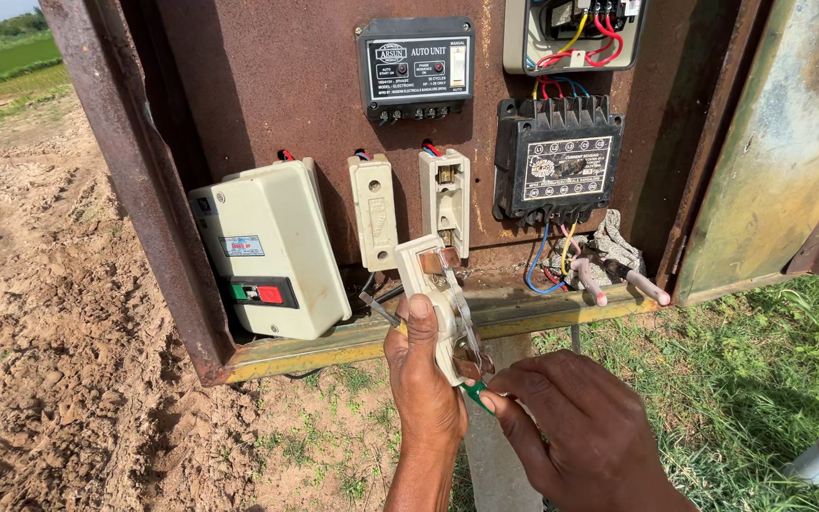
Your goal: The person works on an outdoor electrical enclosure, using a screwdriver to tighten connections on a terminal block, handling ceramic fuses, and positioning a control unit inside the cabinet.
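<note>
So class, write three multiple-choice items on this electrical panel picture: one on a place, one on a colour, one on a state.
1. Where is the cream starter box mounted?
A. at the panel's lower left
B. at the top right
C. on the grass

2. What colours are the two buttons on that box?
A. blue and yellow
B. green and red
C. both black

3. How is the cream fuse carrier at this moment?
A. plugged into its base
B. lying in the dirt
C. held out of the panel by the left hand

Answers: 1 A, it sits low at the left; 2 B, green beside red; 3 C, the left hand grips it while the right hand works at its lower end.
</note>
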